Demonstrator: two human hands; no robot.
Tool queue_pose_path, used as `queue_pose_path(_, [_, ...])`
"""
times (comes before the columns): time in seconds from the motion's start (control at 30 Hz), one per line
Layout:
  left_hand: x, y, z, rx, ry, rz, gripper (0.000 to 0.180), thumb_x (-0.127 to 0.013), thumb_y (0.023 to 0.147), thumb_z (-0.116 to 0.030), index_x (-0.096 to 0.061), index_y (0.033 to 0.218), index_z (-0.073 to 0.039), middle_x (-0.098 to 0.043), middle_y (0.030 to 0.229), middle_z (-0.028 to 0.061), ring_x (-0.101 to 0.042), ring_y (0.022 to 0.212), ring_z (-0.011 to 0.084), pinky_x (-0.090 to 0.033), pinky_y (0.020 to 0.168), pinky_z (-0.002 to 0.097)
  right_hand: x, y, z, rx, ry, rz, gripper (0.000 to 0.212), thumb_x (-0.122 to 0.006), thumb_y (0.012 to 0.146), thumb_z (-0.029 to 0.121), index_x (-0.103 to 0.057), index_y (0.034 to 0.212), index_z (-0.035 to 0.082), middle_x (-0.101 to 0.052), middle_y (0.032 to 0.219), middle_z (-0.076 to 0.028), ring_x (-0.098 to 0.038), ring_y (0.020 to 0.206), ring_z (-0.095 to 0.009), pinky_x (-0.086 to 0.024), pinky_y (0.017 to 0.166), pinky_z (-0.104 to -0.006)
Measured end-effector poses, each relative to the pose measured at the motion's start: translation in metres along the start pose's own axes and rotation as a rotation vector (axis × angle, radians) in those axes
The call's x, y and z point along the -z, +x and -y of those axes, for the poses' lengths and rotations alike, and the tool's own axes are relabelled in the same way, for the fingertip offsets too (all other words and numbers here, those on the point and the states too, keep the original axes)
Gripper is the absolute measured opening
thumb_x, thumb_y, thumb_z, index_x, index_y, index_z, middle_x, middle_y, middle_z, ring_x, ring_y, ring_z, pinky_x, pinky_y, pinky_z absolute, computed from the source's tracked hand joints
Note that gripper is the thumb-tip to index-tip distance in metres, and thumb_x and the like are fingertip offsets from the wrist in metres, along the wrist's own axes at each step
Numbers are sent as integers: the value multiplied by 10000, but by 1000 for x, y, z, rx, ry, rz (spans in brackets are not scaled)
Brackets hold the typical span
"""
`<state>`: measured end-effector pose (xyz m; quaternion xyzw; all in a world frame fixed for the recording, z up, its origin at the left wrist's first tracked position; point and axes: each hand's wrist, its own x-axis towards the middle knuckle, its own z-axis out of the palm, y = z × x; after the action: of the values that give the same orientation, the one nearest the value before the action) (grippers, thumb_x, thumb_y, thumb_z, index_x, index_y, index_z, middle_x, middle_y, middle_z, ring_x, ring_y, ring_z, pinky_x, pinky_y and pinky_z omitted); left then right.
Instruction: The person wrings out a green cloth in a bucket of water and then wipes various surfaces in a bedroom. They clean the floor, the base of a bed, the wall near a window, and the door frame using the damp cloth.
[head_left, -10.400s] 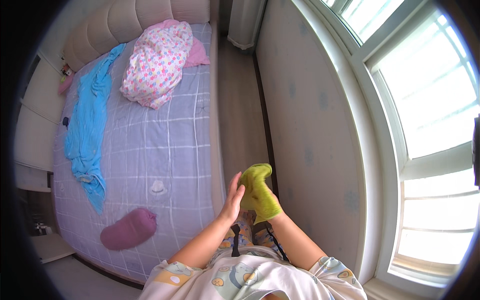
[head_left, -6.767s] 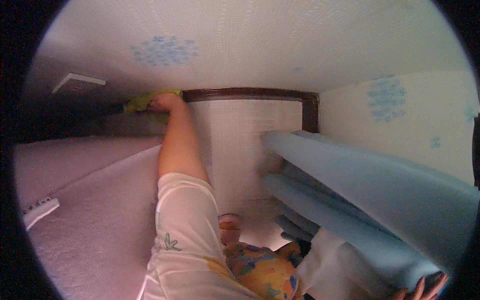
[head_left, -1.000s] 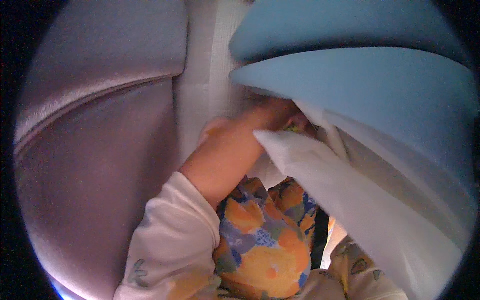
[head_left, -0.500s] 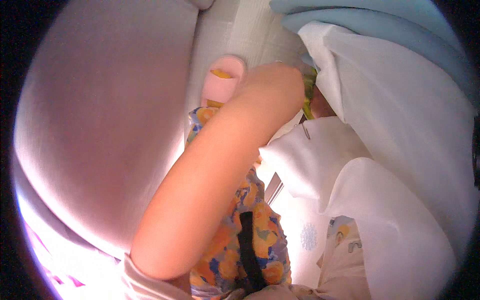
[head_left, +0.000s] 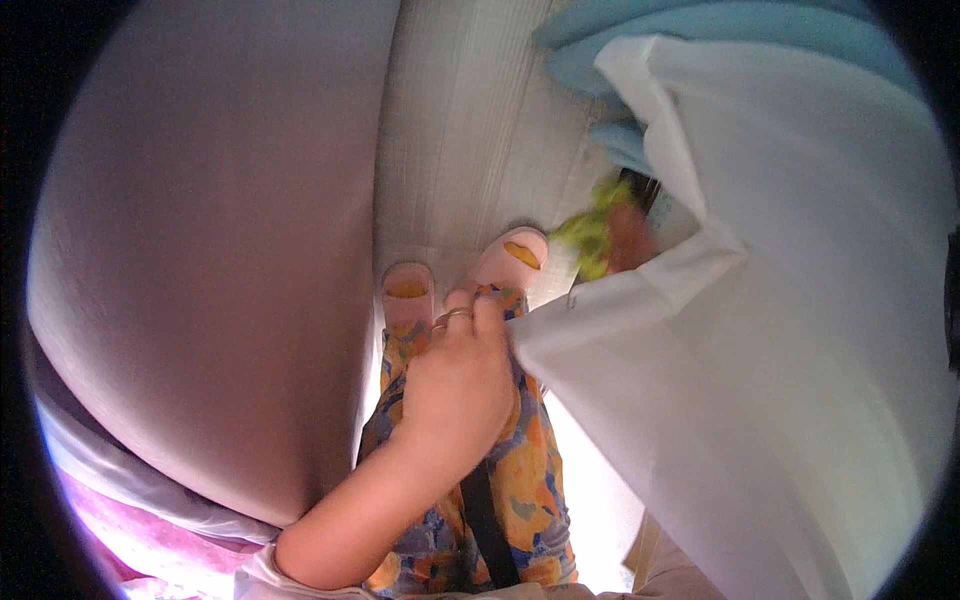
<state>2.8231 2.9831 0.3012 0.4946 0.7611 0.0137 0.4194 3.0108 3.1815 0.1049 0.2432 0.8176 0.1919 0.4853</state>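
My left hand (head_left: 458, 375), with rings on its fingers, is bent over in front of my legs. Its fingers are closed at the corner of a large white cloth (head_left: 800, 250), whose edges run taut toward that hand; the thumb is hidden. A small hook or clip (head_left: 572, 300) shows at the cloth's upper edge. Beyond it a yellow-green thing (head_left: 595, 232) is smeared by motion. Against that thing is a reddish-brown blurred shape (head_left: 632, 238), possibly my right hand. My right sleeve (head_left: 680, 572) passes behind the white cloth, so the fingers cannot be made out.
On the left stands a big grey padded surface (head_left: 210, 220), perhaps a sofa or mattress side. Blue cloth (head_left: 720, 45) lies in folds at the far right. My feet in pink slippers (head_left: 408, 288) are on the pale wood-look floor (head_left: 460, 120).
My left hand has drawn back from beside the yellow-green thing to the white cloth's corner. The cloth is pulled straighter. The yellow-green thing shows more, and both slippers are in view.
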Motion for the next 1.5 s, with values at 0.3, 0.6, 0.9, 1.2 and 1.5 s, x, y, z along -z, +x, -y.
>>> queue_pose_path(0.3, [6,-33,-10,-176,208,471,364,-509,671,-144,-549,932,108,-561,770,181,-537,632,188,-433,398,344,3,15,40,-145,35,-50,493,-352,855,310,-333,1266,38,-307,1327,-113,-239,1242,-280,-122,1029,-421])
queue_pose_path(0.6, [26,-31,-8,-198,426,209,321,-532,659,-149,-569,898,62,-569,809,178,-572,727,205,-512,506,347,-63,-69,141,68,45,138,535,-297,870,330,-224,1314,40,-185,1381,-101,-127,1282,-256,-50,1042,-419])
queue_pose_path(0.9, [15,-43,14,-330,423,188,248,-544,666,-131,-574,859,21,-567,809,168,-568,739,232,-498,567,358,-112,-260,284,302,-127,342,561,-273,880,350,-132,1351,80,-96,1416,-61,-49,1305,-231,2,1039,-439])
queue_pose_path(1.2, [-7,3,63,-651,749,102,191,-532,700,-124,-560,830,13,-567,799,159,-568,766,264,-486,628,368,-30,-173,177,-134,59,215,560,-270,886,346,-89,1361,110,-26,1422,-75,-18,1308,-247,-6,1033,-429])
queue_pose_path(1.5, [-63,11,122,-795,838,7,142,-521,734,-118,-547,801,4,-566,790,150,-567,793,295,-473,689,379,-65,-207,267,-17,-77,208,559,-263,884,362,-131,1352,88,-69,1414,-94,-42,1304,-250,-5,1031,-443])
